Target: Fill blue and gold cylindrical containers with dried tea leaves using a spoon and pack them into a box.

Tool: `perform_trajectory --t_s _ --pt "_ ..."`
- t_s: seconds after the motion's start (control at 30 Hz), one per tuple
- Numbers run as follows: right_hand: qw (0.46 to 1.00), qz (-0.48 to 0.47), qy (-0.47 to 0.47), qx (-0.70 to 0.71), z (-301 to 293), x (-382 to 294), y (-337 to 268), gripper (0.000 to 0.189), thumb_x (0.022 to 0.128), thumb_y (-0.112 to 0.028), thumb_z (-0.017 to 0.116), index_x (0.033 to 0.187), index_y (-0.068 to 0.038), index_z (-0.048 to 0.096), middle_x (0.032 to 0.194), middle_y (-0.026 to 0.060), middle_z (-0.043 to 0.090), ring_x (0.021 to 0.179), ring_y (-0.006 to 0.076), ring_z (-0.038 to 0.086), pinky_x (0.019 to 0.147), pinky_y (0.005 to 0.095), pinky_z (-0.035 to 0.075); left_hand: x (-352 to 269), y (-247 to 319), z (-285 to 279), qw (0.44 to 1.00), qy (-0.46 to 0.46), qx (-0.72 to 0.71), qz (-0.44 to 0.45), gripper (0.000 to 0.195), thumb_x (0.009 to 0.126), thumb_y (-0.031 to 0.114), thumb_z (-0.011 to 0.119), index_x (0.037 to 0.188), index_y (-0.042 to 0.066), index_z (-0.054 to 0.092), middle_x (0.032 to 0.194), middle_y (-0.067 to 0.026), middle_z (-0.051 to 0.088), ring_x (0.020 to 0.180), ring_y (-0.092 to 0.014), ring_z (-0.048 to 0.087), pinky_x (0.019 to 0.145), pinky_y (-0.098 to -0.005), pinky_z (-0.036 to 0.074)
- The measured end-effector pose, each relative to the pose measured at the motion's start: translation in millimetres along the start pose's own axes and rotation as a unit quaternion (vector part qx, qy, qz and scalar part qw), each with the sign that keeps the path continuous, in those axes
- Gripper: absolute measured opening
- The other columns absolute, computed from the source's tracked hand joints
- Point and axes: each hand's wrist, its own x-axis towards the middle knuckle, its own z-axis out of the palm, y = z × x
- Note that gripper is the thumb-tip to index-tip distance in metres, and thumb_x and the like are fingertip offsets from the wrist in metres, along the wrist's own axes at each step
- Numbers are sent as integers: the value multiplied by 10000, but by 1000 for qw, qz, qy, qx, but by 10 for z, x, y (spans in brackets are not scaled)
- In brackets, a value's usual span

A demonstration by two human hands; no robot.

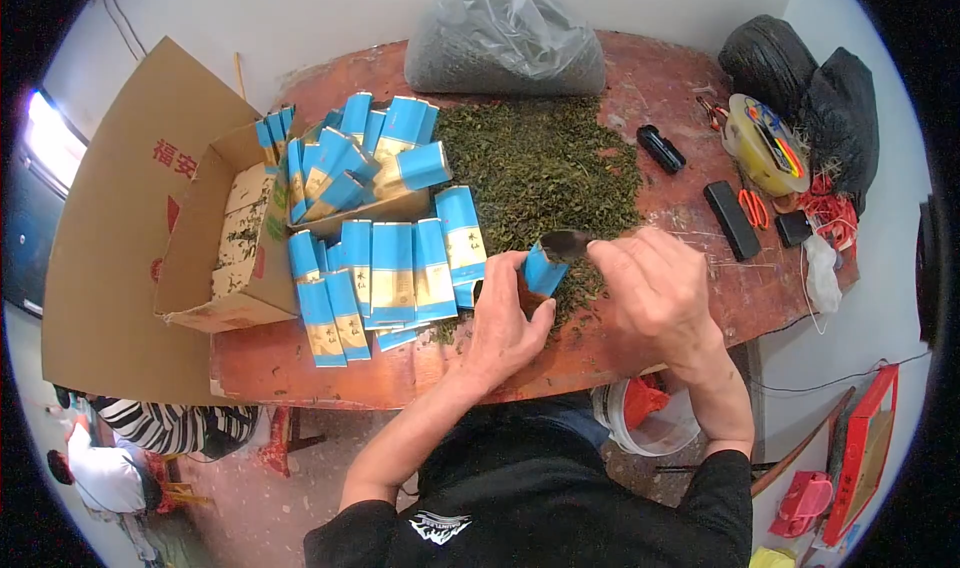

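My left hand point(501, 329) grips a small blue packet point(545, 274) near the front of the table, its mouth tilted towards the right. In my right hand point(656, 290) is a dark spoon or scoop point(566, 244), its bowl right at the packet's mouth. Whether the bowl touches the packet cannot be told. Just beyond both hands spreads a heap of loose dried leaves, apparently tea point(536, 167). Left of my left hand lie several blue-and-gold packets point(391, 272), which bear writing. More such packets point(330, 167) fill an open cardboard box point(390, 209).
A larger carton point(225, 317) holds pale blocks point(247, 223). A clear plastic bag point(502, 43) stands at the back. To the right are a black stapler-like tool point(661, 149), orange-handled scissors point(752, 208), a yellow tub point(742, 155) and black bags point(844, 118). Another person point(105, 470) sits lower left.
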Motion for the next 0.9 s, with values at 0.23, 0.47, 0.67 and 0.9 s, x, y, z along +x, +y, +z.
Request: perform_trajectory --t_s 0.23,0.47,0.67,0.9 --pt "995 10 96 -33 -113 0 105 333 703 92 703 1030 32 688 810 125 700 615 274 634 527 380 498 3 -14 5 1000 1 -4 14 576 784 41 767 1289 -39 500 1133 -217 535 1041 -389 573 916 -444 488" --pt "999 37 -1 8 -20 -56 -25 338 703 93 662 1034 29 688 803 119 679 671 297 642 578 398 516 -13 -44 5 999 11 9 33 595 780 46 751 1313 -37 499 1117 -222 539 1046 -400 572 924 -447 485" --pt "997 45 61 12 -83 -173 40 382 686 88 694 1061 16 711 839 137 690 724 318 674 622 387 529 -85 37 -14 999 -4 -27 20 594 823 74 758 1341 -33 487 1149 -247 571 1074 -422 612 948 -459 500" --pt "977 115 177 -11 -50 -298 66 192 863 75 721 1049 26 714 836 162 707 658 312 678 597 372 521 -125 171 -191 998 -5 -53 21 615 845 90 764 1378 -26 481 1169 -244 631 1084 -398 665 950 -432 533"
